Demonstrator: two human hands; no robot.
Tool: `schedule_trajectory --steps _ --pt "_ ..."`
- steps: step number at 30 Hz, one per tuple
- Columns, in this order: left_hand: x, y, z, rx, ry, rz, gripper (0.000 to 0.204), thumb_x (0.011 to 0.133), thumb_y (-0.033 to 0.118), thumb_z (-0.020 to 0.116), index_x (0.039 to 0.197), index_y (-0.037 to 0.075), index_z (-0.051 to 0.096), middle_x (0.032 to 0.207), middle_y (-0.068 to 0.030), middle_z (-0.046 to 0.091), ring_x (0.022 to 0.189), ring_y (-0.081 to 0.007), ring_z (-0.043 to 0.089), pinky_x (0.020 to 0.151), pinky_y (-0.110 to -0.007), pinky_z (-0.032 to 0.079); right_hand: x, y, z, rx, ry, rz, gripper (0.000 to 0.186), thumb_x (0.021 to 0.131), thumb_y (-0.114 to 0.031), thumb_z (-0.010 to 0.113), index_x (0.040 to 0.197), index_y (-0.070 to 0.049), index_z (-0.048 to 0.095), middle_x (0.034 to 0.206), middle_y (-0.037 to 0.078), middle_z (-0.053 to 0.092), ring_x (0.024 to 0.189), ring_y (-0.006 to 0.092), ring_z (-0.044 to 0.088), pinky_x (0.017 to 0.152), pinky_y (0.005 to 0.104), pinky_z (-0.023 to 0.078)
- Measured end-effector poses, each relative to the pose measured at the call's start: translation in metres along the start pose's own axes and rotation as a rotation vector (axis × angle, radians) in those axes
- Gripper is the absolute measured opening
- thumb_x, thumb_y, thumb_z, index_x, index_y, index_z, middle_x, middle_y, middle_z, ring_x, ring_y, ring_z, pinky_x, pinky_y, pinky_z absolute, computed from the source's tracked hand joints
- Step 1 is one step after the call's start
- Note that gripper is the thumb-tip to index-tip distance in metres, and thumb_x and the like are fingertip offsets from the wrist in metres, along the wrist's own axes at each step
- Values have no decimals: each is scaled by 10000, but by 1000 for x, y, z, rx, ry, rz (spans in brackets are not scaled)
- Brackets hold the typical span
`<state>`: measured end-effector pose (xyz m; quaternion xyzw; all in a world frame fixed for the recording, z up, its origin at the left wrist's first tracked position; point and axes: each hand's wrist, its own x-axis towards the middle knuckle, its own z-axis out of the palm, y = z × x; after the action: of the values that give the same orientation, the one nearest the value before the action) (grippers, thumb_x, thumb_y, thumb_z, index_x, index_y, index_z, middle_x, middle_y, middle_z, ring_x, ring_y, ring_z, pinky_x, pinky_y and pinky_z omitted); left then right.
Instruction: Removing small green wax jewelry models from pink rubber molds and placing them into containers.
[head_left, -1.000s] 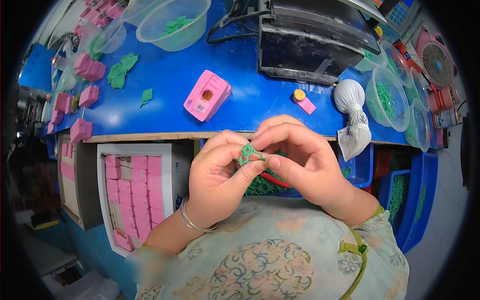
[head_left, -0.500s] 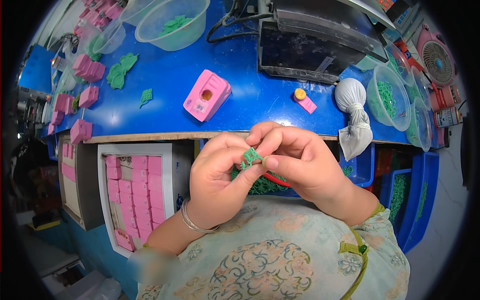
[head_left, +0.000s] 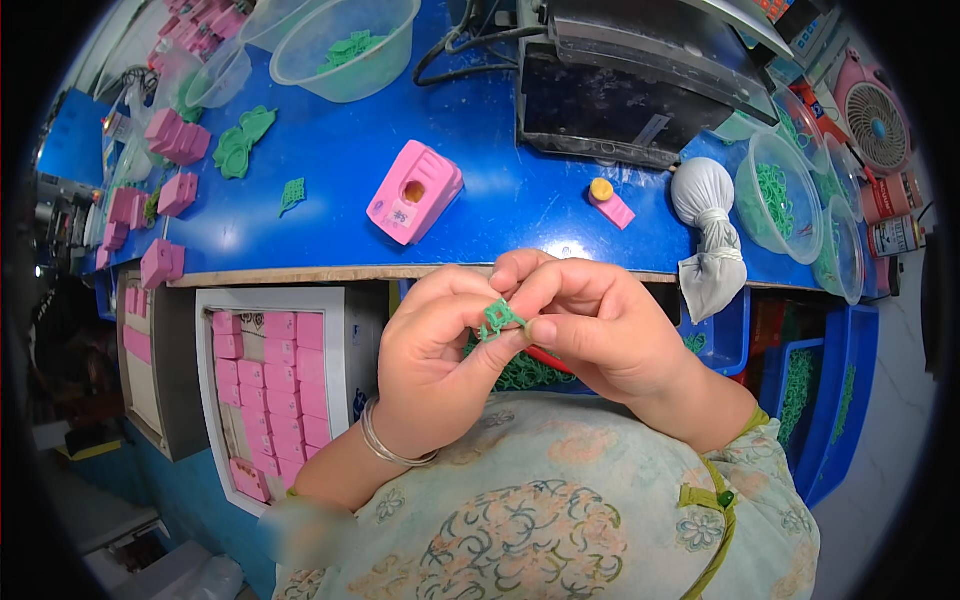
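Just in front of the table edge, a small green openwork piece [head_left: 499, 317], wax-like in look, is pinched between my two hands. My left hand [head_left: 430, 350] is closed on its left side, thumb below and index finger above. From the right, the thumb and index finger of my right hand [head_left: 610, 325] close on the piece's right end. Beneath them, partly hidden, lies a heap of green pieces [head_left: 525, 372]. On the blue table beyond sit a pink block mould with a round hole [head_left: 428, 205] and another green lattice piece [head_left: 292, 194].
Clear plastic bowls [head_left: 345, 75] of green pieces stand at the far left and right. A black machine [head_left: 610, 110] fills the back. A tied white cloth pouch [head_left: 708, 215] overhangs the table edge. Pink blocks fill an open drawer [head_left: 205, 400]; blue trays [head_left: 850, 400] stand lower right.
The green piece has turned and shifted slightly between my fingertips. My right hand has moved very slightly; my left hand stays in nearly the same place.
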<state>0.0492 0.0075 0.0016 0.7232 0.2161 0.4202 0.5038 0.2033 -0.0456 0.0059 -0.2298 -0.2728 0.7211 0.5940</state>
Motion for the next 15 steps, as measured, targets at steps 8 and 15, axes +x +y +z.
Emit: schedule_trajectory --steps 8,15 --pt "1 1 0 19 -3 5 116 737 -17 665 813 16 585 794 -46 540 717 -133 493 614 -240 406 1 0 -2 75 -40 16 156 830 34 545 965 8 618 1108 74 499 1012 137 512 878 264 421" --pt "4 8 -3 279 -3 105 141 717 -33 657 839 2 596 784 -65 529 706 -168 518 600 -267 421 0 -2 -4 -116 -10 -41 153 828 50 533 958 23 610 1106 97 509 1003 152 522 868 275 431"
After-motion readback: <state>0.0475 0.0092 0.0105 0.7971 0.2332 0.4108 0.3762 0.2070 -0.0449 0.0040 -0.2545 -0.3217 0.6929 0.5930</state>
